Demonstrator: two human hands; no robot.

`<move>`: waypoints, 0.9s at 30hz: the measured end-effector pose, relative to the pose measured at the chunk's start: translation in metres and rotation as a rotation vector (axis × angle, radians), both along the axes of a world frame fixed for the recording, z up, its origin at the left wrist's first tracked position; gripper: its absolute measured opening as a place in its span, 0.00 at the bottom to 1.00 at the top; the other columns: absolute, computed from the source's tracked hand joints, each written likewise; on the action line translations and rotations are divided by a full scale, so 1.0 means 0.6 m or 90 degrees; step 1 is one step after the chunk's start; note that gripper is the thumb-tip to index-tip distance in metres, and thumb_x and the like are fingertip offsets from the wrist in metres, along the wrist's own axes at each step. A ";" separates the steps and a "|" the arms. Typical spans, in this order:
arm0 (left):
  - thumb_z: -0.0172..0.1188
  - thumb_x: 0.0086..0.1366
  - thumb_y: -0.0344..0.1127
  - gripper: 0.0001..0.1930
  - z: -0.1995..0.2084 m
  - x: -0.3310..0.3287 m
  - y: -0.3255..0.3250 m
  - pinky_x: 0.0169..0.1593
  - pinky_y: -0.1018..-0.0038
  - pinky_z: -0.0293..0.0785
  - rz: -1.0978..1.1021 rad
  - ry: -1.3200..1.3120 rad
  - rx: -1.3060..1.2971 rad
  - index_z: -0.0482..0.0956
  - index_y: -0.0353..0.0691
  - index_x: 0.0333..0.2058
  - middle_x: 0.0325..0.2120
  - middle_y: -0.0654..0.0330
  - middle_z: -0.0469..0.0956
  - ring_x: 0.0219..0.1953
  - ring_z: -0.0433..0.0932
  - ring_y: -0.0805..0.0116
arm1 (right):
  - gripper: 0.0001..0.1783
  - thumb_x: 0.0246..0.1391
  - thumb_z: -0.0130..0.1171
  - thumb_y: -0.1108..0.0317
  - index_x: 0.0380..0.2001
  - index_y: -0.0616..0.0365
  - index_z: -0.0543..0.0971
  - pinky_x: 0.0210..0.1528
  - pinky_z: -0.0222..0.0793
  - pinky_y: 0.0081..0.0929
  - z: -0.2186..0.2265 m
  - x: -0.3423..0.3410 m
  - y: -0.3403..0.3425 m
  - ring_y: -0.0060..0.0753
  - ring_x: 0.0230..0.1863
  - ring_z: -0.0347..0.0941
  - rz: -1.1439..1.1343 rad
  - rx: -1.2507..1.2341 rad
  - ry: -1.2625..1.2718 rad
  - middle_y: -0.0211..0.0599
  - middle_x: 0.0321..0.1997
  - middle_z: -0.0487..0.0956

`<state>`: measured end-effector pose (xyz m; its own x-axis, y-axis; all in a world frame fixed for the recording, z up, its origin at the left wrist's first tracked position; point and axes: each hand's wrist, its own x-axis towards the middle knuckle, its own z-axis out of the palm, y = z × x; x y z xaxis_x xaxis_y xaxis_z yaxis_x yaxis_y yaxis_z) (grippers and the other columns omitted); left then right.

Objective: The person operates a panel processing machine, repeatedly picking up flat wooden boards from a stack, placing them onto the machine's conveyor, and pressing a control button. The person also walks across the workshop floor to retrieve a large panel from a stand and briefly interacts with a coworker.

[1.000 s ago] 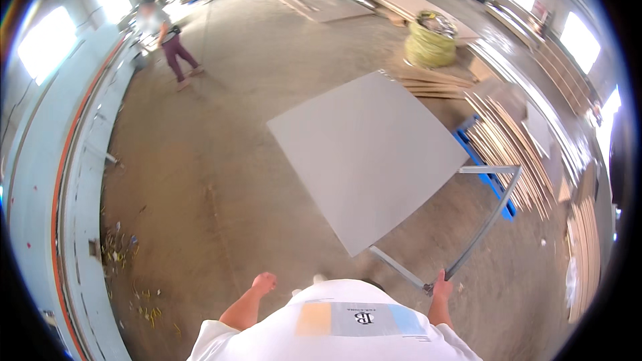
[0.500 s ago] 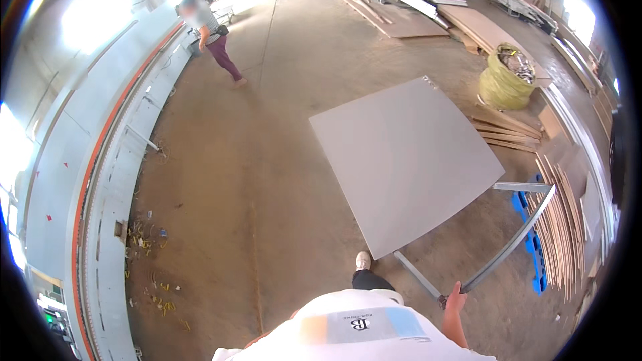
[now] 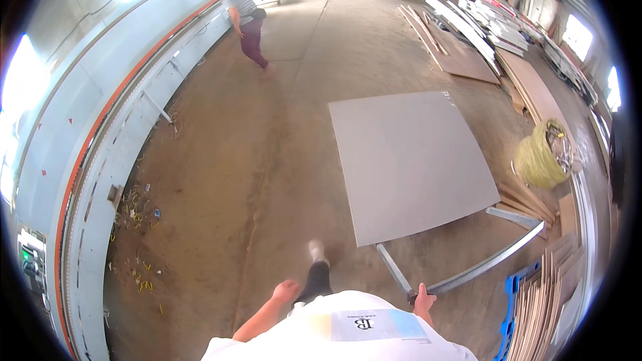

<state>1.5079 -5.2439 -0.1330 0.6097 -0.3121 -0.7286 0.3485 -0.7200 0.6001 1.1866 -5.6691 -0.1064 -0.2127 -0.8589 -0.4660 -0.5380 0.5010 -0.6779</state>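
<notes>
A large grey board (image 3: 406,160) lies flat on a low cart. The cart's grey metal handle frame (image 3: 481,266) juts out from under the board at its near right side. My right hand (image 3: 423,300) is shut on the near corner of that handle frame. My left hand (image 3: 285,291) hangs free beside my hip with its fingers curled, touching nothing. My own leg and white shoe (image 3: 316,253) show stepping forward on the concrete floor between the two hands.
Another person (image 3: 246,21) walks away at the far left beside a long white machine (image 3: 100,160) with an orange stripe. A yellow coil (image 3: 540,160), stacked wood strips (image 3: 542,301), a blue pallet (image 3: 513,289) and board piles (image 3: 468,33) line the right side.
The view has swung left and the board now sits further right. My left hand has come back into view. My right hand stays on the handle frame. The other person walked further off.
</notes>
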 end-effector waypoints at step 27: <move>0.56 0.69 0.46 0.19 -0.099 1.037 -0.415 0.58 0.59 0.74 -0.158 -0.166 0.104 0.82 0.46 0.53 0.53 0.51 0.81 0.56 0.78 0.50 | 0.50 0.51 0.73 0.47 0.58 0.79 0.60 0.53 0.77 0.40 -0.004 1.256 -0.614 0.51 0.52 0.77 -0.005 0.004 -0.201 0.61 0.57 0.73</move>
<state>2.1300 -5.4927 -0.1926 0.7015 -0.3657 -0.6118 0.0035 -0.8566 0.5160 1.9403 -6.0375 -0.1091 -0.0631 -0.8546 -0.5155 -0.2969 0.5092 -0.8078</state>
